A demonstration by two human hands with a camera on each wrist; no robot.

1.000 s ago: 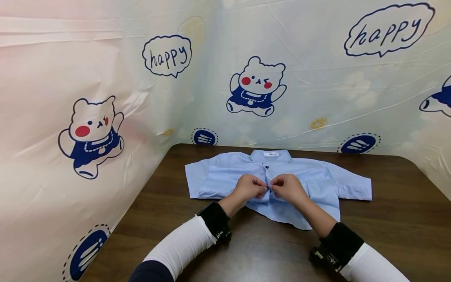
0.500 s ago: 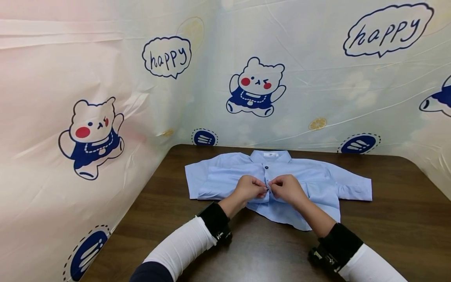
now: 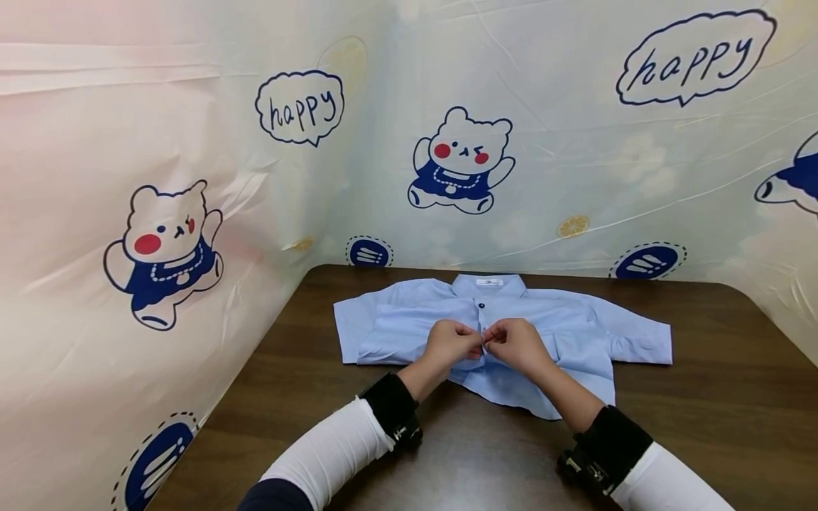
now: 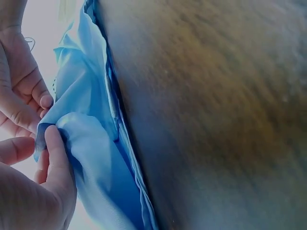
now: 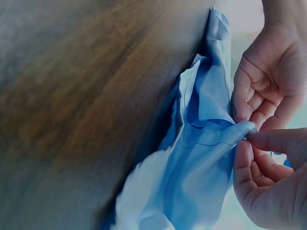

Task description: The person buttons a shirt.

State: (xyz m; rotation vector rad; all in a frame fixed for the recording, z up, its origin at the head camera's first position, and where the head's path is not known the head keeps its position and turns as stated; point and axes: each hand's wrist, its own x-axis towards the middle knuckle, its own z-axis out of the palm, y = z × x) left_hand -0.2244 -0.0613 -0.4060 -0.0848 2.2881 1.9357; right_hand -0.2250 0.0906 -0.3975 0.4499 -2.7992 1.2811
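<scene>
A light blue short-sleeved shirt (image 3: 409,309) lies face up, its collar at the far side. A dark button (image 3: 482,306) shows on the front below the collar. My left hand (image 3: 450,342) pinches the front opening at mid-chest, and in the left wrist view its fingers hold a raised fold of the cloth. Right beside it, my right hand (image 3: 516,342) pinches the same front edge between thumb and forefinger. The right wrist view shows the right hand (image 5: 278,177) drawing a fold up off the table. The fingertips hide whatever lies between them.
Under the shirt is a dark brown wooden table (image 3: 716,397). A pale curtain (image 3: 358,177) printed with bears and "happy" bubbles hangs behind and to the left. Black straps with small cameras circle both wrists.
The right hand has shifted slightly left, closing the small gap to the left hand's fingertips. The dark spot between the fingers is now covered. The head view has tilted a little.
</scene>
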